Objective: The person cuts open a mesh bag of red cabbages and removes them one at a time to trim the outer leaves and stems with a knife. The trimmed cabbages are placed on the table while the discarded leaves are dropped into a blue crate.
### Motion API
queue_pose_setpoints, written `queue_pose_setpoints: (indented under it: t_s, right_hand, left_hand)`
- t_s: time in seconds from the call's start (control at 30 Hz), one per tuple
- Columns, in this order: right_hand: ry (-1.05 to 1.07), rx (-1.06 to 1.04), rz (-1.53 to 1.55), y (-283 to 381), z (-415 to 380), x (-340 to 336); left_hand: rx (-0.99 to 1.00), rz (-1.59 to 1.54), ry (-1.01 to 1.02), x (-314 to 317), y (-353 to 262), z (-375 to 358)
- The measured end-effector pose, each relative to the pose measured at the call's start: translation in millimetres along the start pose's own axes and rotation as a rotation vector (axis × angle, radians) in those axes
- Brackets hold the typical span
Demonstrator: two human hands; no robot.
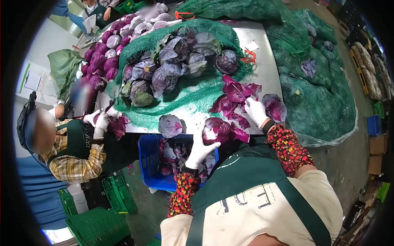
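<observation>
My left hand (201,145), in a white glove, grips a red cabbage (216,131) at the near edge of the metal table, thumb along its underside. A loosened purple leaf (239,133) sticks out from its right side. My right hand (256,111), also gloved, is closed to the right of the cabbage and apart from it. A thin, slender object seems to point up-left from its fingers; its kind cannot be made out. Torn purple leaves (236,92) lie beyond that hand, another leaf (274,108) is beside it, and a dull leaf (170,126) lies left of the cabbage.
Untrimmed cabbages (166,78) lie on an open green mesh sack (184,107). Below the table edge stands a blue crate (150,172) with leaves inside. A co-worker (76,151) handles cabbage at left, near peeled cabbages (98,63). Full mesh sacks (316,98) stand right.
</observation>
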State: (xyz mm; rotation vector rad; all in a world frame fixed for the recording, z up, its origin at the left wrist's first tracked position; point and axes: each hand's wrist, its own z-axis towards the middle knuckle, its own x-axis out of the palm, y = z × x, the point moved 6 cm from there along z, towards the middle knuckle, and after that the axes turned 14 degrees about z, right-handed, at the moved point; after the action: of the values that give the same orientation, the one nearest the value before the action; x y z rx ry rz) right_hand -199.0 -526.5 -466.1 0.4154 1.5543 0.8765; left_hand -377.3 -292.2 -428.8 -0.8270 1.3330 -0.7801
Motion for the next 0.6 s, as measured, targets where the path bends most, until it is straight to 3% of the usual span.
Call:
queue_pose_setpoints:
  t_s: [0.1,0.13,0.17,0.2,0.23,0.3,0.37,0.4,0.43,0.5,0.57,0.6]
  right_hand:
    - [0.029,-0.089,0.131,62.6,-17.7,-23.1]
    - [0.107,-0.069,0.329,72.1,-22.2,-16.3]
    - [0.189,-0.067,0.28,94.2,-26.9,-17.3]
    - [0.283,-0.072,0.327,93.4,-29.3,-0.9]
    - [0.376,-0.079,0.373,89.9,-31.8,15.7]
    - [0.324,-0.131,0.385,93.0,-35.7,19.4]
    - [0.303,-0.191,0.36,83.6,-33.8,15.2]
    - [0.316,-0.213,0.265,79.2,-33.1,13.9]
    - [0.329,-0.231,0.173,74.0,-34.1,13.5]
    - [0.379,-0.283,0.104,70.8,-41.2,13.2]
    - [0.214,-0.261,0.081,79.6,-46.3,0.0]
    - [0.258,-0.219,0.016,74.0,-45.5,5.7]
  left_hand:
    - [-0.233,-0.305,-0.161,13.0,2.1,-16.9]
    - [-0.283,-0.374,-0.195,23.7,6.4,-15.0]
    - [-0.331,-0.444,-0.228,31.0,6.3,-8.3]
    - [-0.45,-0.513,-0.079,45.7,7.4,-5.4]
    - [-0.286,-0.444,-0.128,56.4,21.9,4.8]
    - [-0.34,-0.378,-0.386,47.0,-6.0,8.1]
    - [-0.237,-0.315,-0.24,23.6,-45.1,25.7]
    - [-0.191,-0.217,-0.271,17.6,-50.9,28.3]
    - [-0.231,-0.291,-0.148,22.9,-35.1,35.2]
    - [-0.07,0.066,-0.068,21.6,-21.4,45.8]
    - [-0.063,0.237,-0.074,18.4,-31.0,52.9]
    - [-0.056,0.411,-0.082,16.2,-35.2,56.6]
